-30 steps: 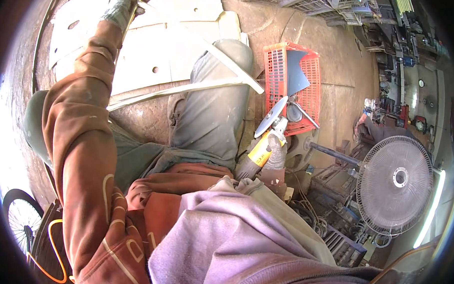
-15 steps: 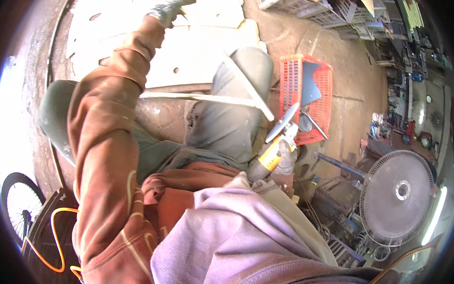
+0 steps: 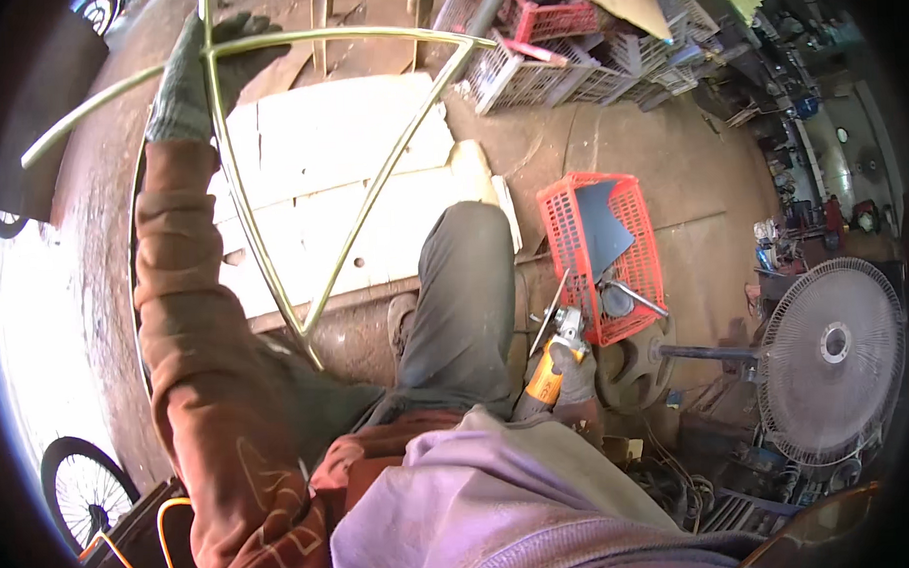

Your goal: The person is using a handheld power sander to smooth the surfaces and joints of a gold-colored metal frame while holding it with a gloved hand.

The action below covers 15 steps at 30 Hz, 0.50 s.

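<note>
My left hand [image 3: 186,98], in a grey glove, reaches to the far left and is closed on a frame of pale, shiny metal tubes [image 3: 366,33]. The frame has one long curved bar and two bars meeting in a point near my left knee. Part of the grip is hidden behind the tubes. Low at the right, my gloved right hand [image 3: 576,374] is wrapped around a yellow angle grinder [image 3: 544,379]. Its thin disc [image 3: 550,314] is seen nearly edge-on, beside a red basket. Whether the disc spins cannot be told.
Pale boards [image 3: 339,138] lie on the floor ahead. The red plastic basket [image 3: 557,220] holds a dark sheet and a metal rod. A standing fan [image 3: 832,343] is at the right, crates [image 3: 513,82] are at the far right, and a bicycle wheel [image 3: 89,494] is at the lower left.
My left hand has moved left, and the tube frame is now raised and turned to face me. My right hand and the grinder appear slightly lower. The whole view has shifted.
</note>
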### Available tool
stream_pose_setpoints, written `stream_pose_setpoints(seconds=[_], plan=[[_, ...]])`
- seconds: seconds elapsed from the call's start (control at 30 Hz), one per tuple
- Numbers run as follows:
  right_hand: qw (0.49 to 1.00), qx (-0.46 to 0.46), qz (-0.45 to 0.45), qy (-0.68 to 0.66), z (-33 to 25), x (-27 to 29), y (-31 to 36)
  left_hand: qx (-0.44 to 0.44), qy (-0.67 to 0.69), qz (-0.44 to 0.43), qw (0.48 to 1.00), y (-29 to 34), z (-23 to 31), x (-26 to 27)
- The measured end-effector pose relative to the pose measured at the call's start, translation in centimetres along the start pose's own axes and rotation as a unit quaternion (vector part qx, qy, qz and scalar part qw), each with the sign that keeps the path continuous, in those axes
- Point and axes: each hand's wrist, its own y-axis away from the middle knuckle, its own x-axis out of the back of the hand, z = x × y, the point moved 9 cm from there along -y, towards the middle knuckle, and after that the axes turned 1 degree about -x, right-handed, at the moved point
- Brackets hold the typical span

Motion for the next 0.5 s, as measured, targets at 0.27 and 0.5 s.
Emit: stream_pose_setpoints(seconds=[0.27, 0.5], plan=[[0.99, 0.028, 0.018, 0.14, -2.4, -0.5, 1.1, 0.002, -0.179, -0.058, 0.982, 0.5, -0.6, -5.0], [0.985, -0.154, -0.044, -0.063, -2.2, -4.2, 4.1, 0.143, -0.198, -0.031, 0.969, 5.2, -8.9, -0.1]])
